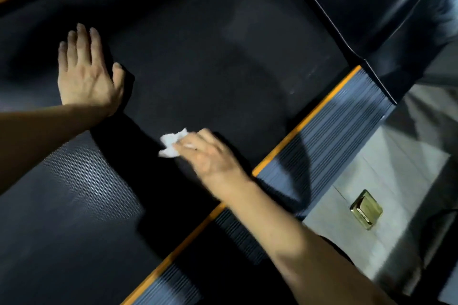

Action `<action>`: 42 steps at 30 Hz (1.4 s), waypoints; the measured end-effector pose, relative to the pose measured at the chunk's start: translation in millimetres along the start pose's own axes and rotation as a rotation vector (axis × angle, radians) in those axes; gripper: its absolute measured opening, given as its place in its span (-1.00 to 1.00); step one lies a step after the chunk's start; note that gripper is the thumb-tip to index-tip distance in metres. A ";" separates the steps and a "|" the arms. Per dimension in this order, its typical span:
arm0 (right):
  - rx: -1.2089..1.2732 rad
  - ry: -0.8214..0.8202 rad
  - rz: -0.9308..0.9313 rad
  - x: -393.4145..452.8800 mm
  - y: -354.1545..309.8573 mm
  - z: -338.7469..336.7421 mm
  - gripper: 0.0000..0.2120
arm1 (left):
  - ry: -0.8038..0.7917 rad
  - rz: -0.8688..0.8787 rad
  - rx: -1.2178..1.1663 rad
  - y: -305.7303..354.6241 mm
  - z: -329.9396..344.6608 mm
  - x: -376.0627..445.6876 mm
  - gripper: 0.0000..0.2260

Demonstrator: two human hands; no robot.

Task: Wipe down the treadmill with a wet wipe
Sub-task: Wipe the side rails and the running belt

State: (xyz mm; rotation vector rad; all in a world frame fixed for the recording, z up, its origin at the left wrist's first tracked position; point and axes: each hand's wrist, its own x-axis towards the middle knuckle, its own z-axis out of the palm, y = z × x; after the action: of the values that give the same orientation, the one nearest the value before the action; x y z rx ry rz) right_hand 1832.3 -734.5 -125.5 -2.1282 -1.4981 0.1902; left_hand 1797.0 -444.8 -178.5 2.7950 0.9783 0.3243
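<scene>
Dark treadmill belt [210,62] under two hands.
Right hand [210,156] fingers pinch the white wipe [171,143]; left hand [85,74] fingers lie flat, straight.

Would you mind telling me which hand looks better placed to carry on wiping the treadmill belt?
The right hand, I would say. It already holds the white wet wipe against the dark belt, while the left hand lies flat on the belt with straight fingers and holds nothing.

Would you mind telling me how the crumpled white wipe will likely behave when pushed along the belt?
The crumpled white wet wipe, pinched by the right hand, looks limp and light, so it probably bunches rather than slides flat. The textured black treadmill belt may drag it.
</scene>
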 end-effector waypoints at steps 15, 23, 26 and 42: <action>-0.014 -0.159 0.138 -29.8 8.3 -6.8 -0.69 | -0.212 0.056 -0.060 51.7 -33.1 -199.4 -0.33; -0.470 0.012 0.856 6.6 150.2 -112.6 -0.72 | -0.194 0.045 -0.055 53.8 -31.9 -200.7 -0.33; -0.458 0.121 0.811 -2.1 89.9 -74.1 -0.72 | -0.198 0.030 -0.057 54.1 -33.5 -201.3 -0.33; -0.468 0.151 0.810 -18.4 101.1 -84.1 -0.84 | -0.252 0.119 -0.085 18.0 -61.3 -252.9 -0.40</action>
State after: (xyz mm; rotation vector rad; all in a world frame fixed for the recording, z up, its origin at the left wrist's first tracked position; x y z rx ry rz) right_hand 1943.5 -804.6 -106.9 -2.9518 -0.5495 -0.0510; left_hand 1599.2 -613.0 -153.3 2.7363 0.7266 0.0247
